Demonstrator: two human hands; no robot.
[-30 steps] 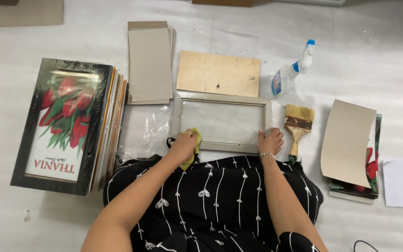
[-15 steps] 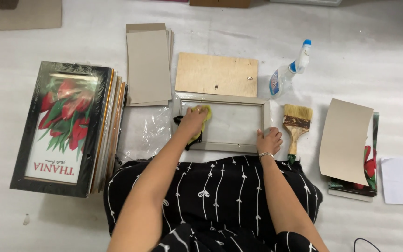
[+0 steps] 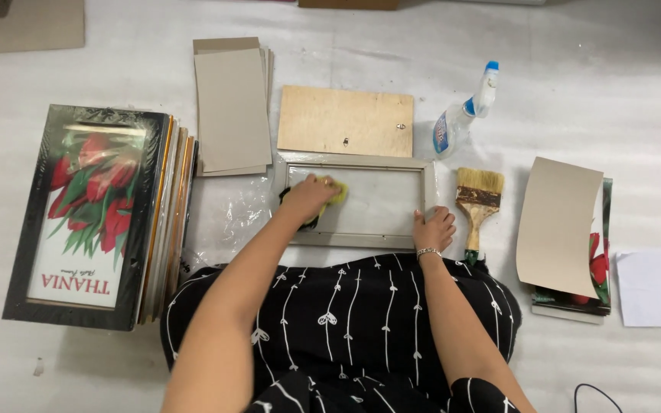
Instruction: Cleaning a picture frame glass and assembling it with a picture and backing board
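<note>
Pale grey frame (image 3: 357, 203) lies flat on the white floor covering (image 3: 575, 99), just in front of my knees, long side toward me. My left hand (image 3: 309, 197) is closed around a yellow sponge (image 3: 337, 193) with a dark underside, pressed on the glass near the frame's upper left corner. My right hand (image 3: 434, 228) rests on the frame's lower right corner, fingers curled over the edge, holding it down.

Progress, as judged: sponge sits at the left end of the pane; the rest of the glass shows no clear sign either way, so cleaned area cannot be told.

Plywood backing board (image 3: 346, 121) lies beyond the frame's far edge, off the frame. Spray bottle (image 3: 464, 115) stands tilted near the far right corner; paintbrush (image 3: 477, 203) just beside the right edge. Grey cardboard sheets (image 3: 232, 107) lie to the far left; stack of framed tulip prints (image 3: 97, 218) further left. A curled card over more prints (image 3: 560, 229) lies right.
</note>
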